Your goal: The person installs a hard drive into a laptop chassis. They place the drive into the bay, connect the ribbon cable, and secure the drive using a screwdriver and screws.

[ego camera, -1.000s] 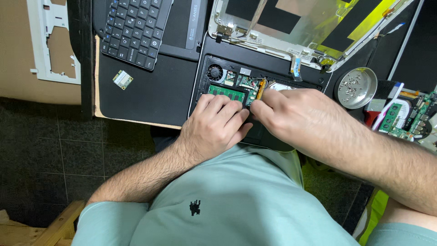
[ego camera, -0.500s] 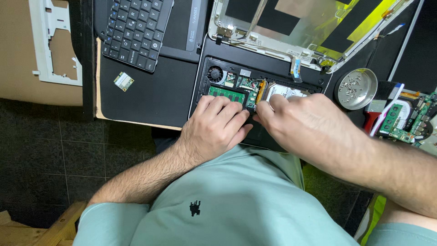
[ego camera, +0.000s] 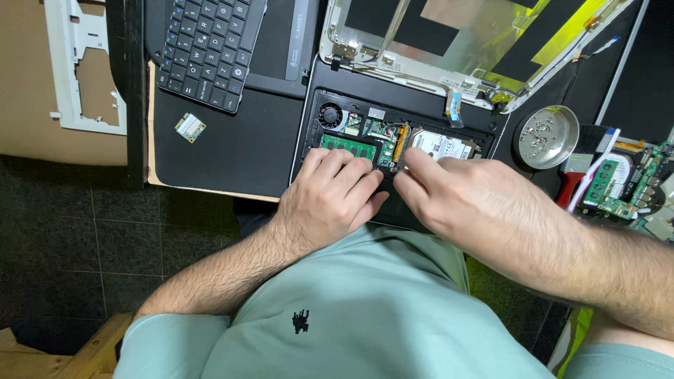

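The opened laptop base (ego camera: 393, 151) lies black on the bench mat, its bay exposed; it serves as the landmark below. The left hand (ego camera: 330, 200) rests on the base's near edge, fingers curled and pressing just below the green memory module (ego camera: 349, 146); it appears to brace rather than hold anything. The right hand (ego camera: 460, 200) sits beside it on the right, fingertips pinched together at the orange ribbon connector (ego camera: 400, 142), between the module and the silver hard drive (ego camera: 442, 145).

Judgement: the step in hand looks like work at that connector, inside the bay. The next move calls for a small, steady pull or press, with the base held still.

Whether the right fingertips actually grip a part or tool cannot be told; they hide the contact point. Right of the base stands a round metal dish of screws (ego camera: 545, 135). A detached keyboard (ego camera: 207, 45) lies beyond the base's left corner, partly cut off.
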